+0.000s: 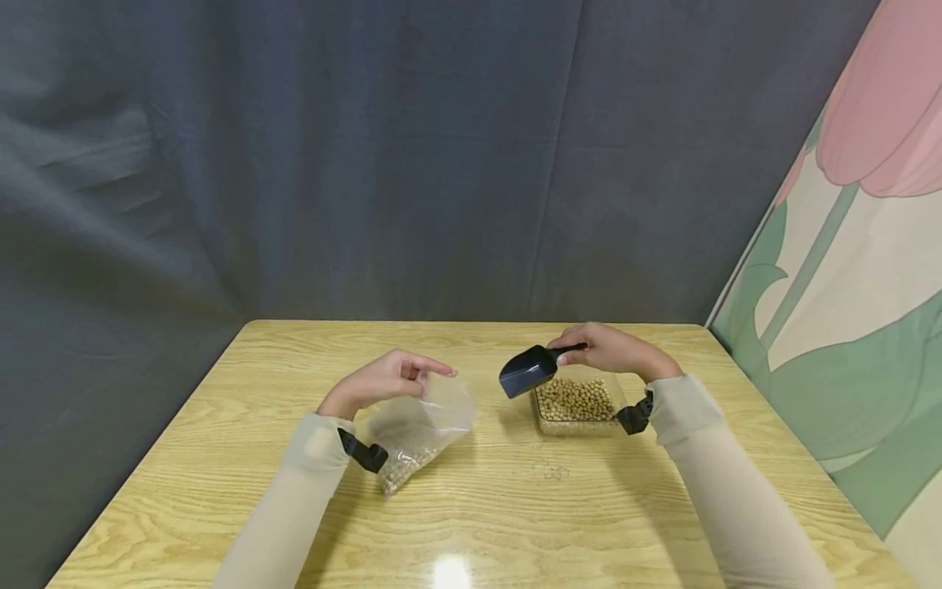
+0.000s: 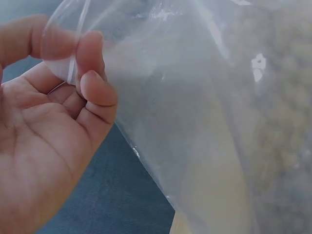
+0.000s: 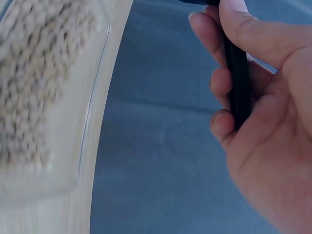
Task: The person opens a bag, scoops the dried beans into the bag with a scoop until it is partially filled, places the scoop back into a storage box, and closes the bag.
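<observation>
My left hand (image 1: 386, 380) pinches the upper edge of a clear plastic zip bag (image 1: 449, 405). Pale round beans (image 1: 405, 466) lie in the bag's bottom corner, low over the table. In the left wrist view, the curled fingers (image 2: 95, 87) grip the film by its zip strip. My right hand (image 1: 611, 350) holds a black scoop (image 1: 528, 372) by its handle, thumb along it in the right wrist view. The scoop's blade points left and down, and no beans show in it. Below the right hand stands a clear rectangular container (image 1: 581, 428) of yellowish beans (image 1: 574, 399).
Both things are on a light wood-grain table (image 1: 515, 532). A dark curtain (image 1: 405, 164) hangs behind its far edge. On the right, a panel with a painted tulip (image 1: 876, 123) runs alongside the table. Black wrist cameras (image 1: 364, 452) sit on both sleeves.
</observation>
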Tool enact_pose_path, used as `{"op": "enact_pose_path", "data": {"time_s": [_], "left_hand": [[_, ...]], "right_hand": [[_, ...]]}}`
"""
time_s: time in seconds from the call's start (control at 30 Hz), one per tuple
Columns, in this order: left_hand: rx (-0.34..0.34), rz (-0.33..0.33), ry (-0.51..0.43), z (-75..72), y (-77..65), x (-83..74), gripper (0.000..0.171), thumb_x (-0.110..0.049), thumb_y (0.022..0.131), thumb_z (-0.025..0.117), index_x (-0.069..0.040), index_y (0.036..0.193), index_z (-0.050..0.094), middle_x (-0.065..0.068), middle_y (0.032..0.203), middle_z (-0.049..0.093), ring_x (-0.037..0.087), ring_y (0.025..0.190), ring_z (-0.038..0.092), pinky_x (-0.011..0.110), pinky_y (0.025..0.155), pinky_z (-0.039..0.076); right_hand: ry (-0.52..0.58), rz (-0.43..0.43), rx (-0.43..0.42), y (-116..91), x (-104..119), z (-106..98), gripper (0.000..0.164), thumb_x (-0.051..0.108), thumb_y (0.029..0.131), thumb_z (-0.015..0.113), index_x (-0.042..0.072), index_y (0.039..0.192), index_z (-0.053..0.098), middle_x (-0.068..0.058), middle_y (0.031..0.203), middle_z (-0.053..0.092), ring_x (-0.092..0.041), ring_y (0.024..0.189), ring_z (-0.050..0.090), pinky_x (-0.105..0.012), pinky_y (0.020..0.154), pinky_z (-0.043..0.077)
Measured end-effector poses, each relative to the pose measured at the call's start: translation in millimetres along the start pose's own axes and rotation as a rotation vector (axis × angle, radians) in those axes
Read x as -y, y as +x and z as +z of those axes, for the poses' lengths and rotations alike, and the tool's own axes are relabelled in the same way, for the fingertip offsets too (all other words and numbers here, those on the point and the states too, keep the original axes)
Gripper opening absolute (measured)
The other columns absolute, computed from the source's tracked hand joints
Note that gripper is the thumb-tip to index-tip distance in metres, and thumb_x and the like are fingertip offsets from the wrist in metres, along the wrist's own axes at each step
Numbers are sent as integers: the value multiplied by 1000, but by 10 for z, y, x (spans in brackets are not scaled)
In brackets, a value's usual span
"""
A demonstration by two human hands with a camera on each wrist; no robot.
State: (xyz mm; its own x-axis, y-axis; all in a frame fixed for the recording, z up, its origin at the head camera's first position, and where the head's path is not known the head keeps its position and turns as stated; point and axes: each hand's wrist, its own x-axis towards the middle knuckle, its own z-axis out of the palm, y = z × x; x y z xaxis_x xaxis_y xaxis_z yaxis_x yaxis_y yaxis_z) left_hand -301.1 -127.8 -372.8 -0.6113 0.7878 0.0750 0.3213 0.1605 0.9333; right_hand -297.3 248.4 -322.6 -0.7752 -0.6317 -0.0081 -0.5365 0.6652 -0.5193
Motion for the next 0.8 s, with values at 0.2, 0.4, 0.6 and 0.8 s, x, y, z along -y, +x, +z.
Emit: {"op": "enact_pose_path", "data": {"time_s": [0.2,0.4,0.6,0.8], "left_hand": [[2,6,-14,-23,-17,-9,44,7,88,52,8,132,53,-3,67,59,8,56,38,28,62,39],[-2,9,-15,-6,-17,17,44,7,88,52,9,133,52,-1,65,54,6,57,37,28,65,40],[-9,0,-4,42,-24,37,44,6,88,52,7,132,54,-8,57,42,6,55,34,24,61,36],[-8,12,-26,69,-27,40,44,7,89,52,8,132,53,-8,56,41,6,54,31,25,60,33]], "right_hand": [[-63,77,5,-191,-146,-164,34,16,91,63,3,122,66,-18,123,64,-37,115,58,-50,92,49],[-159,142,11,-376,-226,-322,35,15,90,65,2,122,66,-21,122,64,-39,111,60,-48,88,51],[-215,160,50,-477,-232,-393,34,15,88,67,2,119,68,-20,117,67,-36,107,63,-45,85,53],[-286,204,97,-483,-189,-431,33,14,86,69,3,116,70,-20,114,68,-36,104,64,-45,82,54]]}}
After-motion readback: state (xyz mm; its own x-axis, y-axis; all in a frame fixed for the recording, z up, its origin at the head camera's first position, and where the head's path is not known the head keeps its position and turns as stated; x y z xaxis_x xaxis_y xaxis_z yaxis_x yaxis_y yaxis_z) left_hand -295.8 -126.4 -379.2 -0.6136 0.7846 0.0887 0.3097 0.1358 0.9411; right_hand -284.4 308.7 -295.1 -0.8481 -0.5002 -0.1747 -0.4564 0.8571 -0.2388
